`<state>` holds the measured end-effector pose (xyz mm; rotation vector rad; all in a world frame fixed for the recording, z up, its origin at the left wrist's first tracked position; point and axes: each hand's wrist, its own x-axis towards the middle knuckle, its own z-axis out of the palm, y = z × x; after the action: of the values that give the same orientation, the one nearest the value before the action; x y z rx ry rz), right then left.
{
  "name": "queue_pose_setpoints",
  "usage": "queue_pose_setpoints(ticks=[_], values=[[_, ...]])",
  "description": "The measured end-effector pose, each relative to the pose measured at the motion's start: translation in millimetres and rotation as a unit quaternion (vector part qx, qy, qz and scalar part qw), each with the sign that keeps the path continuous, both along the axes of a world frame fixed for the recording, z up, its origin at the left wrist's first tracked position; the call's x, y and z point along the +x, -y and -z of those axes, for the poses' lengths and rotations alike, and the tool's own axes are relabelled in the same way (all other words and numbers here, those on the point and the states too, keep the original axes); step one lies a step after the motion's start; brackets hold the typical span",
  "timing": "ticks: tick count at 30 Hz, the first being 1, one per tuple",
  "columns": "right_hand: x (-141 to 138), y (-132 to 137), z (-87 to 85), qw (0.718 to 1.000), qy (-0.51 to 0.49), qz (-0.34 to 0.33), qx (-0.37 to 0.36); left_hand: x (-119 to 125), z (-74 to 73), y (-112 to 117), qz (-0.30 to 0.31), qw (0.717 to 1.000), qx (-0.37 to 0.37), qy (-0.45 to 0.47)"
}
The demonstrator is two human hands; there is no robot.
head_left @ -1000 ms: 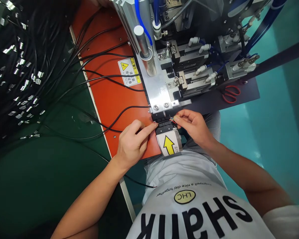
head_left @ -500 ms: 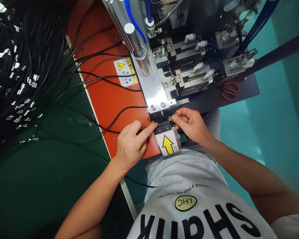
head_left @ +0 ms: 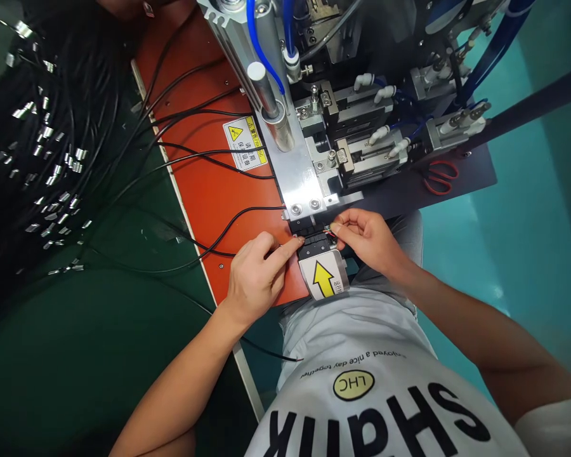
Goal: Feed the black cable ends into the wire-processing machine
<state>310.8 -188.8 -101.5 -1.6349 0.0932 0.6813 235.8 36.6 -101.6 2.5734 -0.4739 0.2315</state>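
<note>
A black cable (head_left: 221, 254) runs to my left hand (head_left: 255, 273) and passes out of sight beneath it. The left forefinger reaches to the black slotted block (head_left: 315, 244) at the front of the machine, its tip touching the block's left end; the other fingers are curled, partly hidden. On the opposite side, my right hand (head_left: 368, 238) is closed, thumb and forefinger pinching thin coloured wires (head_left: 328, 231) at the block's right end. Below the block is a white plate with a yellow arrow (head_left: 323, 278).
The metal press (head_left: 299, 181) with pneumatic cylinders and blue hoses stands just beyond my hands. More black cables cross the orange base (head_left: 197, 209). A heap of cables with shiny tips (head_left: 52, 171) lies left on the green mat. Red-handled scissors (head_left: 440, 177) rest at right.
The whole view has shifted slightly. Both hands stay at the block, with the right hand's pinch on the wires almost unchanged. Something skin-coloured now shows at the top left edge.
</note>
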Motion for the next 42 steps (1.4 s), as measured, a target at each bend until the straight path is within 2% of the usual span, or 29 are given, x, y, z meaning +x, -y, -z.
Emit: queue_pose_setpoints(ticks=[12,18,26,29,31,33,35,36,38,42], values=[[3,2,0.8,1.000,0.000,-0.007,-0.007,2,-1.7,1,0.002,1.000,-0.007,-0.001],[5,4,2.9,0.999,-0.037,-0.015,0.034,3,-4.1,4,-0.005,1.000,-0.014,-0.002],[-20,11,-1.3,1.000,-0.026,0.012,0.003,3,-4.5,4,-0.003,1.000,-0.020,-0.012],[-28,5,-7.1,0.995,0.074,0.019,-0.067,3,-4.4,4,-0.005,1.000,-0.019,-0.010],[-28,3,-13.2,0.969,0.196,0.008,-0.150,3,-4.5,4,-0.003,1.000,-0.015,-0.007],[-26,1,-19.5,0.931,0.293,-0.026,-0.214,3,-4.8,4,-0.002,1.000,-0.012,-0.004],[-22,2,-23.4,0.905,0.341,-0.055,-0.247,3,-5.1,4,-0.001,1.000,-0.011,-0.001],[-20,2,-23.5,0.902,0.347,-0.060,-0.249,3,-5.1,4,-0.001,1.000,-0.011,0.000],[-16,3,-19.7,0.917,0.328,-0.051,-0.222,3,-5.1,4,-0.002,1.000,-0.012,-0.002],[-10,6,-1.4,0.970,0.225,-0.021,-0.087,3,-5.7,4,-0.007,1.000,-0.011,-0.010]])
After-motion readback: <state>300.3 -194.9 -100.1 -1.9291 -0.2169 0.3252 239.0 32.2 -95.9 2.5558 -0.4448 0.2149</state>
